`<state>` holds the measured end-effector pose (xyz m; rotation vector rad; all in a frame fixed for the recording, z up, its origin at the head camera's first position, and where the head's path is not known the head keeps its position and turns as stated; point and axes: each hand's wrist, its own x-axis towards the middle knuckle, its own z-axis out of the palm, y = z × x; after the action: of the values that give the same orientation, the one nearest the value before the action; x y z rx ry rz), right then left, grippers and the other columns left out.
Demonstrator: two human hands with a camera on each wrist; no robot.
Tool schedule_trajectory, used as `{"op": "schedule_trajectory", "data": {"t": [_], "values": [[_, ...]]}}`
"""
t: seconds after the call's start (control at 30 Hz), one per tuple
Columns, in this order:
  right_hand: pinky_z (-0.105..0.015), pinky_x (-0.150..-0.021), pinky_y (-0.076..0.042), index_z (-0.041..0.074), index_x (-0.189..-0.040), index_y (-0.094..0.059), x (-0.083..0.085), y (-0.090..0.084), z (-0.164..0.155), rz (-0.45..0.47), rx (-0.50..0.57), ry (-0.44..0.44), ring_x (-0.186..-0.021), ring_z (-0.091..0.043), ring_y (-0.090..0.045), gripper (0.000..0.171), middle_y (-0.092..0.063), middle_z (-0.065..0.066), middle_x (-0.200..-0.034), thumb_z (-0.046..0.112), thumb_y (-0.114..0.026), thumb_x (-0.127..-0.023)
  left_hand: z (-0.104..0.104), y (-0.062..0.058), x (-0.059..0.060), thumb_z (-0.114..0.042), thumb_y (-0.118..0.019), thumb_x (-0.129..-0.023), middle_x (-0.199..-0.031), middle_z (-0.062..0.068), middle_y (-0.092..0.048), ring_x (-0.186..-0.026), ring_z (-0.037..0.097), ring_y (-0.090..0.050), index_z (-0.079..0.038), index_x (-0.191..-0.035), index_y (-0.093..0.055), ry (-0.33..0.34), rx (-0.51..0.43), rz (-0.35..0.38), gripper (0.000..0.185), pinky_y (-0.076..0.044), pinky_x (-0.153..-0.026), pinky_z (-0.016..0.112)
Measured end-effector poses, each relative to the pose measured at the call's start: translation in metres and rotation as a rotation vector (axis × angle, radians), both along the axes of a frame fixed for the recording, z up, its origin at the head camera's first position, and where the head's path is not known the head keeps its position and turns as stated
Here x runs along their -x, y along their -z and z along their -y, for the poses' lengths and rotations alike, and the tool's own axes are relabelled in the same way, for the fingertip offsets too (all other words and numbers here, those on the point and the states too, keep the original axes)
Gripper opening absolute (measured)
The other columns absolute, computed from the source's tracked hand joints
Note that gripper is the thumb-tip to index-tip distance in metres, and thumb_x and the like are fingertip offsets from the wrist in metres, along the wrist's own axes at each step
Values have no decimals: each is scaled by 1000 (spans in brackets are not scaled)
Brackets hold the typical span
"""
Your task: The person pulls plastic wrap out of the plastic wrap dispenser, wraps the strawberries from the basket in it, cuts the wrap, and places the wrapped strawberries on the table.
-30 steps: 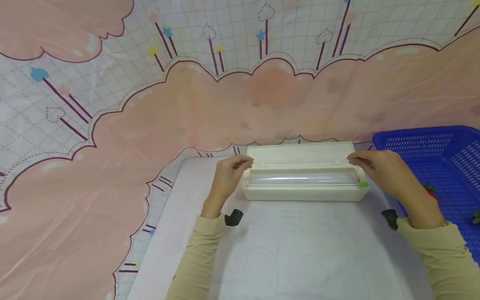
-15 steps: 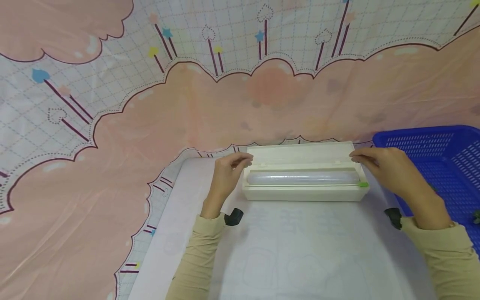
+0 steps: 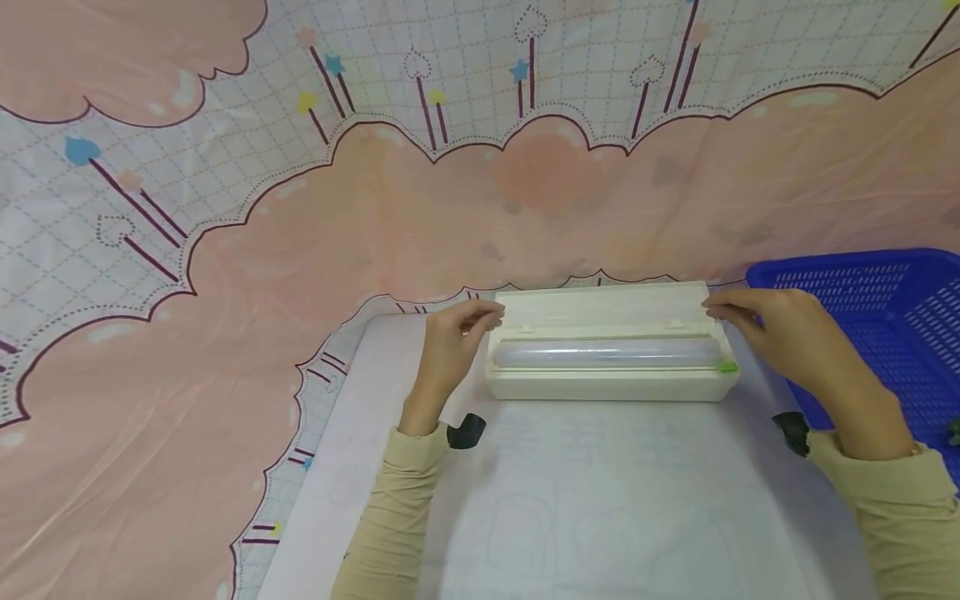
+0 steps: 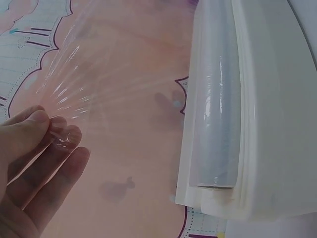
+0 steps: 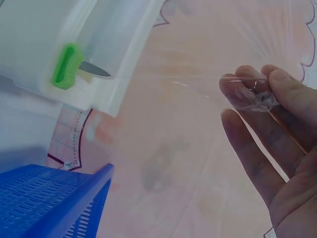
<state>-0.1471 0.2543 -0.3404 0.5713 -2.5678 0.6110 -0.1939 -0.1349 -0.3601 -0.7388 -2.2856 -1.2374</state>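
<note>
Clear cling film [image 4: 74,91] stretches from a roll [image 3: 607,353] in a white cling film dispenser [image 3: 603,389], its lid [image 3: 600,304] tipped back. My left hand [image 3: 453,350] pinches one corner of the film between thumb and fingers, above the dispenser's left end. Across from it, my right hand [image 3: 798,346] pinches the other corner; bunched film [image 5: 257,101] shows at its fingertips in the right wrist view. Creases fan out from the left pinch. A green cutter slider [image 5: 68,67] sits at the dispenser's right end. The film is barely visible in the head view.
A blue perforated basket [image 3: 847,296] stands at the right, partly behind my right arm, with a small dark green item [image 3: 954,433] at the frame edge. The white table [image 3: 600,500] meets a pink patterned cloth [image 3: 450,217] behind the dispenser.
My right hand has shifted slightly right and up in the head view. The left hand has risen a little. Both keep their pinch on the film, and the dispenser stays nearly still.
</note>
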Motion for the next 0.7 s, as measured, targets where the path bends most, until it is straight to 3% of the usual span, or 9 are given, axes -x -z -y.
{"op": "schedule_trajectory", "data": {"t": [0.37,0.57,0.7], "values": [[-45,-59,-50,3,-103,-76,-2,-4,0,-53,-43,11,-64,-21,-61,19,-74,-15,-87,-1,-73,-85,1,-5,-2,-2,-68,-92,-90,10,-76,-79,19,-73,-2,-100,-75,-13,11,0,10,-59,-76,25],[-30,-53,-38,5,-103,-77,-4,-7,0,-92,-47,15,-57,-12,-44,21,-74,-12,-83,-2,-75,-83,1,-9,-4,-3,-69,-91,-91,9,-76,-80,19,-73,-2,-99,-75,-19,11,-36,10,-59,-75,26],[-26,-54,-34,5,-103,-77,-5,-10,-1,-101,-41,22,-57,-12,-42,22,-75,-13,-85,-3,-76,-82,1,-13,-5,-3,-69,-91,-92,9,-76,-81,19,-73,-3,-99,-76,-15,0,-60,10,-59,-76,26]]}}
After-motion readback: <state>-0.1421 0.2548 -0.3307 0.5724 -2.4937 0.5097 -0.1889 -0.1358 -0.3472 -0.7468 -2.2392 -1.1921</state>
